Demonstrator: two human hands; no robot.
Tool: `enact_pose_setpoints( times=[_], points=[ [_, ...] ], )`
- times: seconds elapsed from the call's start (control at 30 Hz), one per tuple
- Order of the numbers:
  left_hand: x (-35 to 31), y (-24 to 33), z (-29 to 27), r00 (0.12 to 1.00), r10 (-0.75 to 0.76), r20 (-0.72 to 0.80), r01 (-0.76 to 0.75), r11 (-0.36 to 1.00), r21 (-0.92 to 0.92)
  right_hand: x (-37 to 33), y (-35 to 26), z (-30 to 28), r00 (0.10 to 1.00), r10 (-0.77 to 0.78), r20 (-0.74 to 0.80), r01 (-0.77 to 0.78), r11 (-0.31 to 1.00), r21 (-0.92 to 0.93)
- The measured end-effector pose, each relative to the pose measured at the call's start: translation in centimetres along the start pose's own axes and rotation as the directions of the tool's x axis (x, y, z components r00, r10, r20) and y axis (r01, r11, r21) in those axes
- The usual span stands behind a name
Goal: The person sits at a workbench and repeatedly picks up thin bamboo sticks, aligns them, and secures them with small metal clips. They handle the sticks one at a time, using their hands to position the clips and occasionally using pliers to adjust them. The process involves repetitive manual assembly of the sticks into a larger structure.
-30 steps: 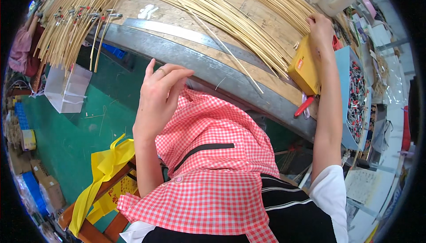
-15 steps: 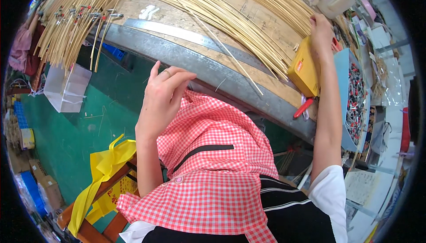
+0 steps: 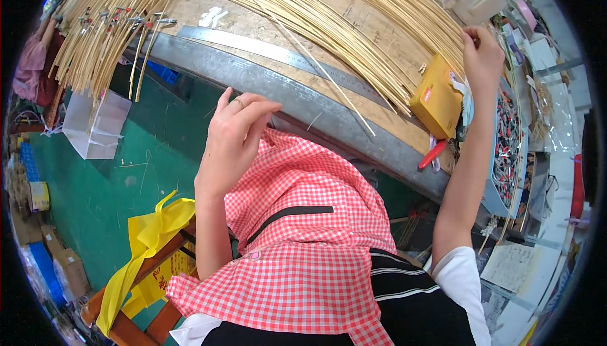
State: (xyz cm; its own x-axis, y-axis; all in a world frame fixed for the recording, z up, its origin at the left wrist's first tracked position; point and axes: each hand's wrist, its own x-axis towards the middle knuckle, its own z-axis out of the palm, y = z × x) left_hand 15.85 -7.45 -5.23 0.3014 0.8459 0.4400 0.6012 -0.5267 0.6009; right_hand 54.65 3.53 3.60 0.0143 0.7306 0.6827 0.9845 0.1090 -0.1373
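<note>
While the head view looks down on the work, the right hand [image 3: 485, 65] is at the right end of the surface [image 3: 357, 14], its fingers curled; I cannot tell whether their tips meet or grip anything. Just left of these fingers, a far bundle of thin tan sticks [image 3: 404, 1] ends, and a near bundle [image 3: 316, 30] lies farther left. Nearer the person than the same fingers is a yellow box [image 3: 433, 103], close beside the wrist, with a red-handled tool [image 3: 433, 155] beyond its lower end. To the right of that forearm, a light blue tray [image 3: 495, 195] holds many red, black and silvery pieces [image 3: 508, 150]. The left hand [image 3: 231, 140] hovers by the front edge, above the red checked apron [image 3: 322, 238], its fingers bent, the little one apart; the thumb is hidden, so any pinch cannot be told. Beyond these fingers lies a metal ruler [image 3: 253, 46].
</note>
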Motion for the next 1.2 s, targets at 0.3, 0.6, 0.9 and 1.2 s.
enact_pose_setpoints(
  times=[0.3,0.6,0.9,1.2],
  points=[
    [-0.3,2.2,0.2,0.945,-0.316,-0.082,0.096,0.507,-0.856,-13.4,-15.0,-6.4,0.755,0.071,0.651,-0.625,0.377,0.684],
    [-1.3,1.8,-1.2,0.907,-0.367,-0.204,-0.092,0.3,-0.95,-16.3,-18.3,-4.9,0.72,-0.105,0.686,-0.648,0.253,0.718],
    [-1.0,1.8,-1.2,0.855,-0.498,-0.143,0.021,0.31,-0.951,-17.0,-18.6,-3.9,0.954,-0.003,0.299,-0.252,0.528,0.811],
    [-1.3,1.5,-1.1,0.87,-0.468,-0.156,0.006,0.326,-0.945,-16.9,-18.2,-4.0,0.954,-0.277,0.117,0.121,0.709,0.695]
  ],
)
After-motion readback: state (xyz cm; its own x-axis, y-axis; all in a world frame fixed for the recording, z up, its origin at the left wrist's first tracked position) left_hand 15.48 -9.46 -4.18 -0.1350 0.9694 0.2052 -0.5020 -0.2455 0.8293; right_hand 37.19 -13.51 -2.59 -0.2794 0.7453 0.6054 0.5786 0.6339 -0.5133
